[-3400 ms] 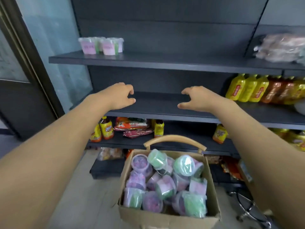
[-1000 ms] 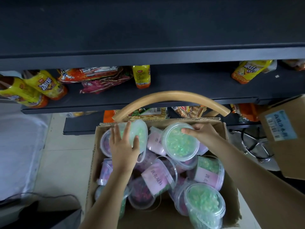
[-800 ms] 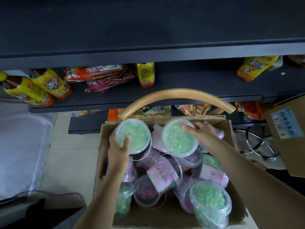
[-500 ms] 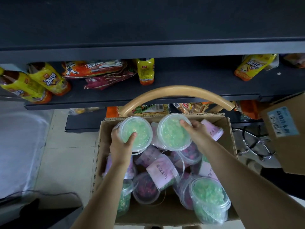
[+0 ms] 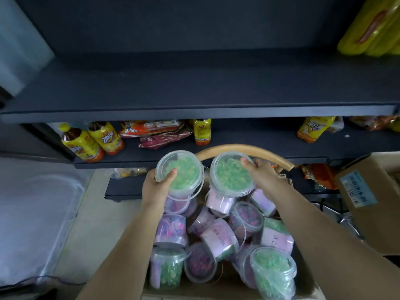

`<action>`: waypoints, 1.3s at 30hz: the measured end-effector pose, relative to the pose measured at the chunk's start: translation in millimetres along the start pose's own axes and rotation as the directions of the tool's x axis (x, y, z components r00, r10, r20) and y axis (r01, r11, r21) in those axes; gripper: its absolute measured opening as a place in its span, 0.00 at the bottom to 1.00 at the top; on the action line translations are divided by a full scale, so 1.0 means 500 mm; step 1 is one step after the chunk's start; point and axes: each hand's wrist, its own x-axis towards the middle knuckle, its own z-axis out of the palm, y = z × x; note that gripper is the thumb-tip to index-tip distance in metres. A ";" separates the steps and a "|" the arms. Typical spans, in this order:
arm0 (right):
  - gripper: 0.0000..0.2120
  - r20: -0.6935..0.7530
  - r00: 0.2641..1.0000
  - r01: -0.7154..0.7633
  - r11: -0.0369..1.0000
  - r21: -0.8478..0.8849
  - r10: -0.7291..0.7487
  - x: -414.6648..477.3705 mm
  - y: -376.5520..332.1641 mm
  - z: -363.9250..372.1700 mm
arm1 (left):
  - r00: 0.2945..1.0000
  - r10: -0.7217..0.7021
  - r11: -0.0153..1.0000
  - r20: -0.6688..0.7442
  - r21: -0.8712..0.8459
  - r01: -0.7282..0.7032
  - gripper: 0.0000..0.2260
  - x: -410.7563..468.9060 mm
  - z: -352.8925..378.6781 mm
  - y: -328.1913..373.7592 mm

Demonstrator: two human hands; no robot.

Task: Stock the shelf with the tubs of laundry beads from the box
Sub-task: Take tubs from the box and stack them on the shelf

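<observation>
My left hand (image 5: 156, 188) grips a clear tub of green laundry beads (image 5: 183, 173), thumb over its lid, lifted above the box. My right hand (image 5: 263, 176) grips a second green tub (image 5: 230, 175) beside it, fingers over the lid's far rim. Below them the cardboard box (image 5: 307, 278) holds several more tubs of green and purple beads (image 5: 218, 237), some lying on their sides with pink labels. A wide dark shelf (image 5: 194, 92) runs across the view above the hands, bare in its visible middle.
A curved wooden handle (image 5: 259, 151) arches behind the held tubs. The lower shelf (image 5: 249, 139) carries yellow-labelled bottles (image 5: 91, 140) and snack packets (image 5: 160, 133). Another cardboard box (image 5: 365, 198) stands at the right. Yellow bottles (image 5: 374, 24) sit at the top right.
Both hands reached down from the shelf into the box, each took hold of a green tub, and have now raised the two tubs out of the box toward the shelf.
</observation>
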 end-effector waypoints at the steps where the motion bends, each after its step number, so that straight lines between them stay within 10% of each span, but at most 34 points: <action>1: 0.22 -0.004 1.000 0.022 1.000 0.020 -0.022 -0.017 -0.024 -0.013 | 1.000 -0.001 0.998 0.005 -0.056 0.002 0.14 -0.012 -0.016 0.025; 8: 0.16 0.050 0.987 0.141 0.971 0.195 -0.153 -0.156 -0.205 -0.117 | 0.995 0.099 0.946 -0.030 -0.307 -0.103 0.09 -0.151 -0.145 0.226; 24: 0.18 0.021 0.881 0.458 0.863 0.214 -0.473 -0.494 -0.517 -0.240 | 0.935 0.341 0.890 -0.097 -0.285 -0.355 0.13 -0.420 -0.390 0.555; 39: 0.18 -0.119 0.872 0.489 0.832 0.263 -0.475 -0.349 -0.930 0.040 | 0.909 0.407 0.872 -0.087 -0.261 -0.415 0.22 -0.014 -0.680 0.779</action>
